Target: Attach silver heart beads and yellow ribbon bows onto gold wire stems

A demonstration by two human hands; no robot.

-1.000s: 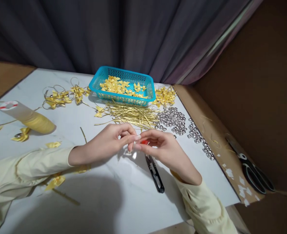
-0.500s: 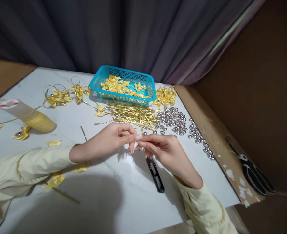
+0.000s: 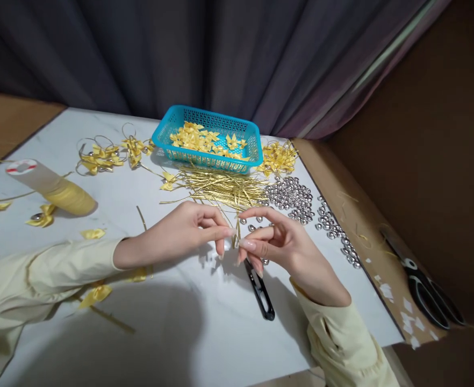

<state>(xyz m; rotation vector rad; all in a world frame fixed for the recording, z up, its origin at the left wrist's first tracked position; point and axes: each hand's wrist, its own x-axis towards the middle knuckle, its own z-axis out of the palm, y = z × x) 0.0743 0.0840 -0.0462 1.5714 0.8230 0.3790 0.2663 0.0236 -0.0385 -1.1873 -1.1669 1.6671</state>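
Observation:
Over the middle of the white tabletop, my left hand [image 3: 192,231] pinches a thin gold cord [image 3: 237,230] between thumb and fingers. My right hand [image 3: 285,239] faces it a short gap away, its thumb closed against a bent finger at the cord and its index finger reaching forward. The fingers hide most of what is held. Below the right fingertips lies a black pair of thread snips [image 3: 263,295]. Just beyond both hands is a pile of cut gold cords [image 3: 221,185], with loose silver beads [image 3: 289,196] to its right.
A blue basket [image 3: 168,148] holding yellow ribbon bows stands at the back. More yellow bows [image 3: 277,157] lie to its right, and looped bows [image 3: 100,157] to its left. At left leans a ribbon-wound tube [image 3: 67,193]. Black scissors [image 3: 426,293] and paper scraps lie by the right edge.
My hands have drawn slightly apart, the right one shifting right with its index finger lifted. The gold cord now shows between them. The whole view has shifted a little.

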